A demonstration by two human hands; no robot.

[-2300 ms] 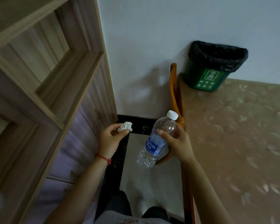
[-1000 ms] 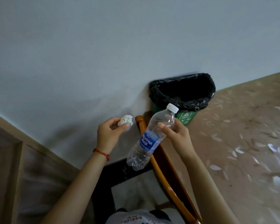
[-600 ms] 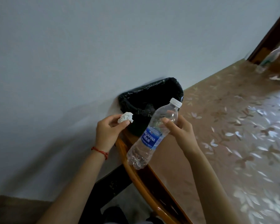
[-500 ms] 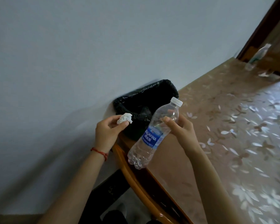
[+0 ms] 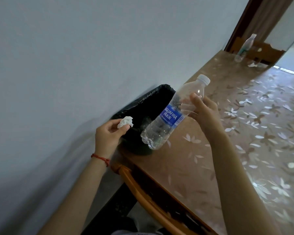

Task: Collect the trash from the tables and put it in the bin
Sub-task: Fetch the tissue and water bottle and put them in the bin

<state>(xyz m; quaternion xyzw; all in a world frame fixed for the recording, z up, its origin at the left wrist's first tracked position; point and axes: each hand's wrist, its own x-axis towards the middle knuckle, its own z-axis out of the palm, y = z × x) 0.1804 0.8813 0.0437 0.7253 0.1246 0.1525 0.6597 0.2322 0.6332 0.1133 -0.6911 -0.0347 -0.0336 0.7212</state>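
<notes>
Drop-off step. Left hand pinches tissue at bin rim; right hand fingers wrapped around bottle, base over the opening. Next: release both into bin. More trash at table far end.

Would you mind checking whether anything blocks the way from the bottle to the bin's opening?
Nothing visible does: the bottle, held in the right hand, hangs by the open bin.
</notes>
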